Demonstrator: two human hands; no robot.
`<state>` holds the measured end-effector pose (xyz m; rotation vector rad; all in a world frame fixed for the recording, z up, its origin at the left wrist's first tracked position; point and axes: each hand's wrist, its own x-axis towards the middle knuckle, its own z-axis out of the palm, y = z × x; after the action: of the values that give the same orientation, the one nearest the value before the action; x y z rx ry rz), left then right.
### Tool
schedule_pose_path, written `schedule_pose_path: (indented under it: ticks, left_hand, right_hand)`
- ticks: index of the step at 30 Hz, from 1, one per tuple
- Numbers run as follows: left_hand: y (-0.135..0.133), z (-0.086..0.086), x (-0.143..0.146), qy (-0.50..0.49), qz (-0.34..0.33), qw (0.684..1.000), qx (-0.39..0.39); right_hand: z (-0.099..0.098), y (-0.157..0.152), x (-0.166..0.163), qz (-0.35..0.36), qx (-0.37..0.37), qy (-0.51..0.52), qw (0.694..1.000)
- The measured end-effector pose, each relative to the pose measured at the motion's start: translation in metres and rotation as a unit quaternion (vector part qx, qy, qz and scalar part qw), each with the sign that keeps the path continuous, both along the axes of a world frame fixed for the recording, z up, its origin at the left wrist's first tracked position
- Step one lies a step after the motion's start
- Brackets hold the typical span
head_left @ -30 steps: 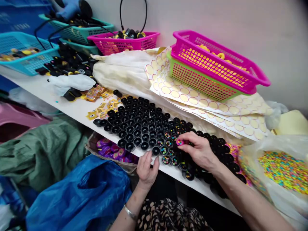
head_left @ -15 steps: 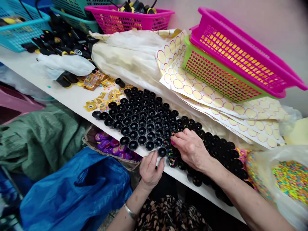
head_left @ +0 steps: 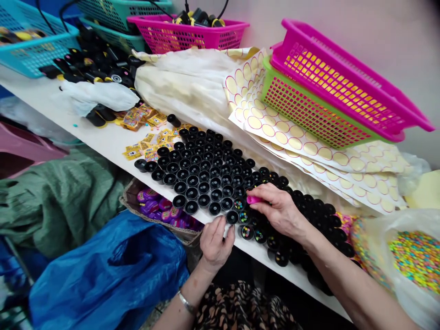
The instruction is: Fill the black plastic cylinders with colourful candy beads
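Note:
Small round black cups (head_left: 204, 187) stand upright in close rows on the white table. At the front edge, the thumb and forefinger of my left hand (head_left: 216, 242) close against the near side of one black cup (head_left: 232, 217). My right hand (head_left: 279, 208) pinches a small pink cup (head_left: 253, 200) above the rows. Just left of and below it, several black cups hold coloured candies (head_left: 246, 232); the cups farther left look bare inside. My right hand and forearm hide part of the rows on the right.
A clear bag of coloured candies (head_left: 414, 256) stands at the right. Behind lie sticker sheets (head_left: 295, 137) under a green basket (head_left: 309, 103) and a pink basket (head_left: 343, 73). Yellow packets (head_left: 147, 144) lie left. Below the edge are a box of purple packages (head_left: 165, 213) and a blue bag (head_left: 113, 270).
My right hand has moved slightly right and up from the candy-holding cups, and the pink cup now shows clearly in its fingers. My left hand stays at the same black cup.

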<state>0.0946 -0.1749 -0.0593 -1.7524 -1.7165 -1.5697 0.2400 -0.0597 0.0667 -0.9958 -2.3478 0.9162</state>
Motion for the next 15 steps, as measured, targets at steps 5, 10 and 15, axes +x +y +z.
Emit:
schedule_pose_path:
  ticks: [5,10,15]
  left_hand:
    - [-0.001,0.0,0.001,0.001,0.011,1.0,-0.018]
    - [0.0,0.001,0.0,0.009,0.014,1.0,-0.009]
    - [0.001,0.003,0.0,0.018,0.015,1.0,-0.005]
  right_hand:
    - [-0.003,0.007,-0.002,-0.037,0.021,-0.013,0.999]
    - [0.002,0.011,-0.011,0.0,0.166,-0.176,0.97]
    - [0.007,0.012,-0.025,0.047,0.264,-0.27,0.925]
